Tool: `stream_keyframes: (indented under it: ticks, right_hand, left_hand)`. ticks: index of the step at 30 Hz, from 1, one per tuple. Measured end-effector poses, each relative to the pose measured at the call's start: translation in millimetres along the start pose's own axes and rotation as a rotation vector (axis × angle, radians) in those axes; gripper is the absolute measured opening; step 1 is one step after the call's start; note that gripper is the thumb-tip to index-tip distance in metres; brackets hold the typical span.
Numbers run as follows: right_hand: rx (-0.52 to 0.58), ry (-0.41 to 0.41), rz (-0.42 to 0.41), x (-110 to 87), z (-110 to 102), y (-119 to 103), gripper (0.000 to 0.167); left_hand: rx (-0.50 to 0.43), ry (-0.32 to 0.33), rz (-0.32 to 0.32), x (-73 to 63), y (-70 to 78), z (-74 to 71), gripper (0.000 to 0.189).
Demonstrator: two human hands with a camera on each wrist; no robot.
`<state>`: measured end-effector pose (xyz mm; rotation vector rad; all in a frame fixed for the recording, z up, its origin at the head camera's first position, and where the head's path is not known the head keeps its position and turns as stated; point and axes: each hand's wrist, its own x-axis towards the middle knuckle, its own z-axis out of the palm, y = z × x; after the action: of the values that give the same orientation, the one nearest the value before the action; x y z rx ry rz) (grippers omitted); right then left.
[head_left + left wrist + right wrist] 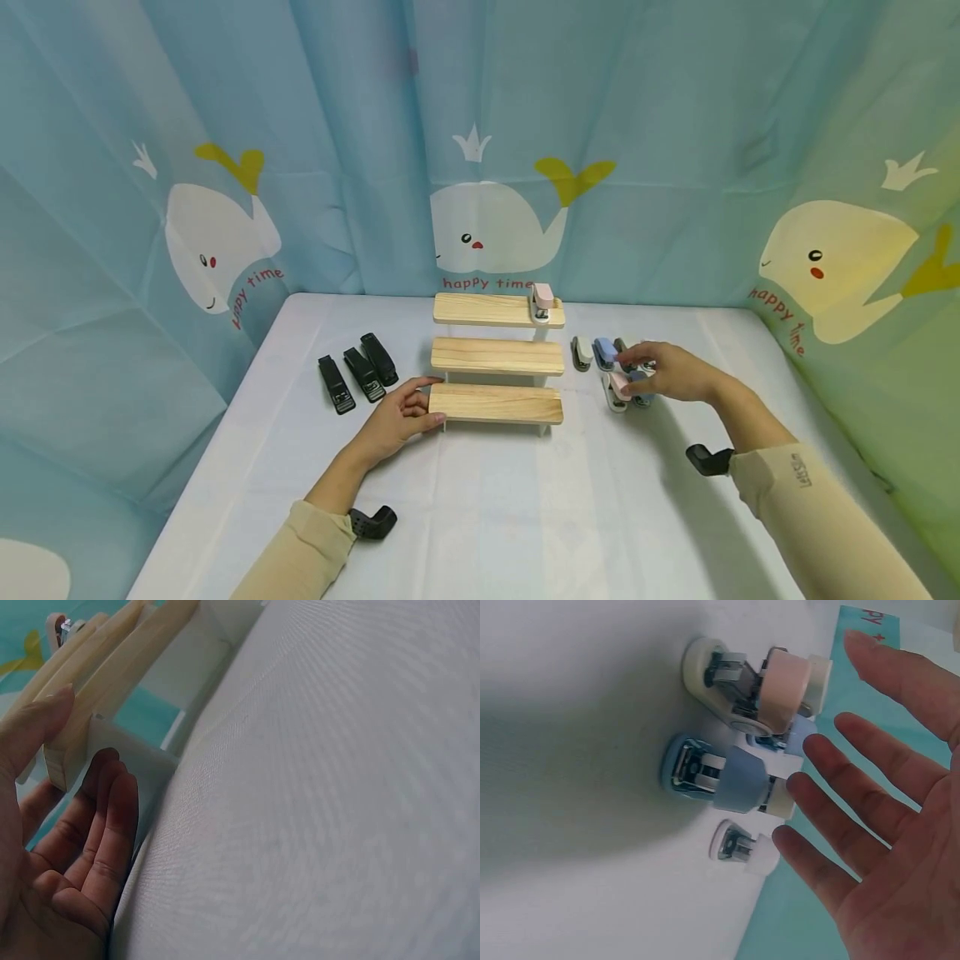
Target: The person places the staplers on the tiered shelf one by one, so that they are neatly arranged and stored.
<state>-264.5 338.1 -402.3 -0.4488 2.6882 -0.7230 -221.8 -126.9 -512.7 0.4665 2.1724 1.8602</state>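
A three-tier wooden display stand [495,357] with pale supports stands mid-table. My left hand [397,421] grips the left end of its lowest plank [112,690], thumb over the wood and the other fingers curled below. One pink stapler [542,302] stands at the right end of the top tier. To the right of the stand, my right hand [667,372] hovers over a group of small staplers with its fingers spread and nothing in them. Closest to those fingers are a pink stapler [784,690] and a blue stapler [739,780]; a white stapler [761,855] sits beyond.
Several black staplers [364,374] lie left of the stand. In the small group are also a white stapler [581,353] and another blue stapler [604,353], both on the white tablecloth [487,517]. Behind the table hangs a blue whale-print curtain [360,167].
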Motion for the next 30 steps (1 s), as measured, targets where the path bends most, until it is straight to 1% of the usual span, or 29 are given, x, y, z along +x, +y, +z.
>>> stream_keyframes:
  ticks: [7, 12, 24, 30]
  right_hand:
    - [-0.031, -0.015, 0.022, 1.9, 6.4, 4.5, 0.068]
    - [-0.028, -0.034, 0.039, 3.3, 7.6, 5.3, 0.068]
    - [-0.015, -0.039, 0.052, 6.3, 8.7, 9.6, 0.067]
    - [-0.036, -0.049, 0.05, 6.8, 8.8, 7.8, 0.07]
  left_hand:
    - [0.0, 0.002, 0.001, -0.4, -0.7, 0.1, 0.065]
    - [-0.001, -0.001, 0.004, 0.1, -1.9, -0.2, 0.065]
    - [-0.005, -0.003, 0.0, 1.6, -0.9, 0.4, 0.066]
    - [-0.001, -0.006, 0.0, 1.6, -2.0, -0.1, 0.067]
